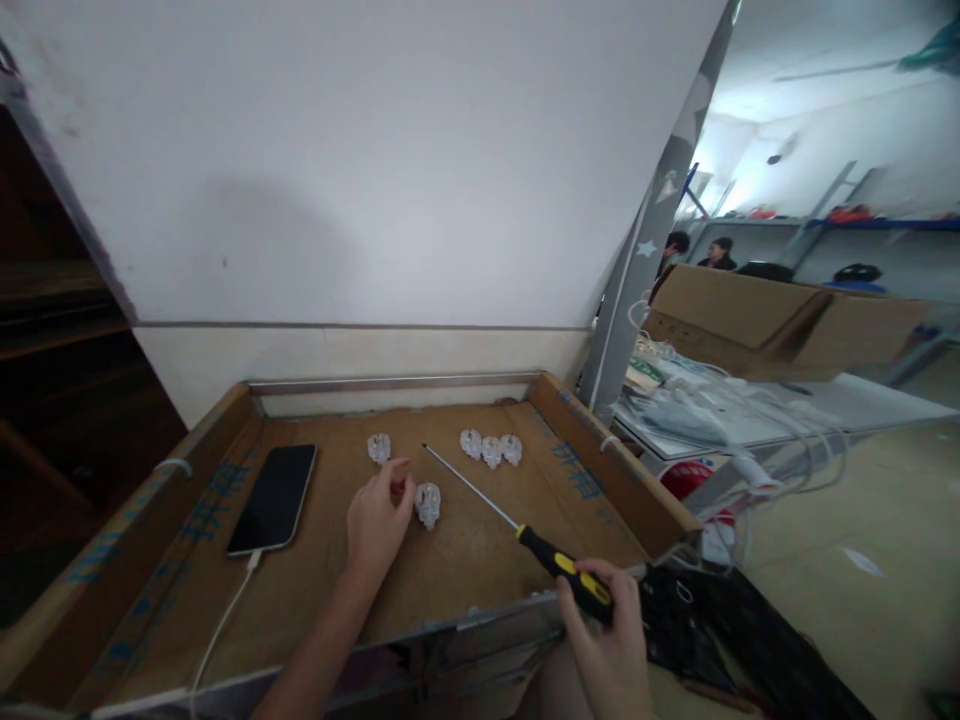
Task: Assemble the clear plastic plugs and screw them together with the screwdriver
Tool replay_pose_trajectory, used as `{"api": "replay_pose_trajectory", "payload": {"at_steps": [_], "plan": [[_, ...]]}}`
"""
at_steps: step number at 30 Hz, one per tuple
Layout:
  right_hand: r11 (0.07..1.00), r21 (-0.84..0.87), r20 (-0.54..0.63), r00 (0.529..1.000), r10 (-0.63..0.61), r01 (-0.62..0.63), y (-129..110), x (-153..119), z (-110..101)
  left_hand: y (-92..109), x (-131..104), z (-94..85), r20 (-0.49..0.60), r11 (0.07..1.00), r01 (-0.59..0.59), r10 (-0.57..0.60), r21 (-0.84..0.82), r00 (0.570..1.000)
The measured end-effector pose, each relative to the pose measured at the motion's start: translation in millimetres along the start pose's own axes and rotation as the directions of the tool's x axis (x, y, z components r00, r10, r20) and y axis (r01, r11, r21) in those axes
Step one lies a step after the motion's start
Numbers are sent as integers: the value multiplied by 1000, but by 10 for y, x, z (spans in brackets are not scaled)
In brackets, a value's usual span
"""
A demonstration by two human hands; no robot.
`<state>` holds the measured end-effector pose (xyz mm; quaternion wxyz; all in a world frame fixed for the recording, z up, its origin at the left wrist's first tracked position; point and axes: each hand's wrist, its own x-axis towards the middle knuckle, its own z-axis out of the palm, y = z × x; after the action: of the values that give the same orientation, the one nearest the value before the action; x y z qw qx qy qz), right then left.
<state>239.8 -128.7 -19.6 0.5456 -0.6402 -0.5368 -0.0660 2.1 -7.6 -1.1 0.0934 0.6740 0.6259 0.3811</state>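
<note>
My right hand [611,635] is wrapped round the black and yellow handle of a long screwdriver [559,560], whose thin shaft points up and left over the cardboard-lined tray [480,570]. My left hand [382,505] is over the tray with its fingers curled; whether anything is between them is hidden. Just right of its fingers lies a clear plastic piece [428,505], and a second clear piece [379,447] lies just beyond them. A cluster of three clear pieces [491,450] sits farther back, right of the screwdriver tip.
A black phone [273,498] with a white cable lies at the tray's left. Raised cardboard edges border the tray, with a wall behind. At right are a table with bagged items [682,410], an open cardboard box [735,310] and people farther off.
</note>
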Motion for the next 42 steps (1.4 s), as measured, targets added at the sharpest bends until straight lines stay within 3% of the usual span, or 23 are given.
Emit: {"api": "replay_pose_trajectory", "payload": {"at_steps": [2, 5, 12, 17, 22, 25, 28, 30, 32, 35, 37, 39, 42], "plan": [[999, -8, 51, 997, 49, -49, 87, -261, 86, -4, 1, 3, 1, 1000, 12, -12, 9, 1000], [998, -27, 15, 999, 53, -52, 83, -345, 182, -5, -2, -7, -5, 1000, 28, -28, 2, 1000], [979, -203, -25, 999, -40, 34, 123, -100, 368, 11, -4, -34, -2, 996, 86, -86, 8, 996], [909, -414, 68, 998, -8, 36, 172, 95, 477, -10, 2, -36, 24, 996, 86, -87, 34, 996], [918, -392, 165, 986, 7, 59, 219, 182, 544, -61, -6, 7, 8, 993, 34, -35, 113, 999], [913, -398, 102, 993, -57, 94, 172, 180, 547, -77, -2, 38, 26, 989, 6, -10, 145, 1000], [964, -234, 5, 991, -133, 130, -27, 157, 557, -72, 5, 48, 50, 989, -14, 6, 149, 999], [991, -37, 57, 991, -125, 127, -231, 144, 605, -59, 6, 40, 47, 987, -12, 4, 157, 999], [993, 69, 184, 977, -108, 97, -443, 157, 715, -44, 1, 23, 25, 988, 11, -15, 153, 1000], [996, 41, 381, 920, -88, 78, -680, 243, 985, -27, -7, -6, -29, 993, 45, -42, 106, 999], [989, 31, 488, 861, -141, 144, -755, 321, 1187, -17, -6, -24, -88, 996, 70, -65, 57, 994], [980, 49, 537, 822, -189, 194, -772, 382, 1355, -6, -1, -36, -154, 994, 107, -105, 5, 982], [980, 75, 538, 820, -197, 186, -738, 413, 1490, 9, 5, -42, -199, 988, 143, -152, -61, 968]]}}
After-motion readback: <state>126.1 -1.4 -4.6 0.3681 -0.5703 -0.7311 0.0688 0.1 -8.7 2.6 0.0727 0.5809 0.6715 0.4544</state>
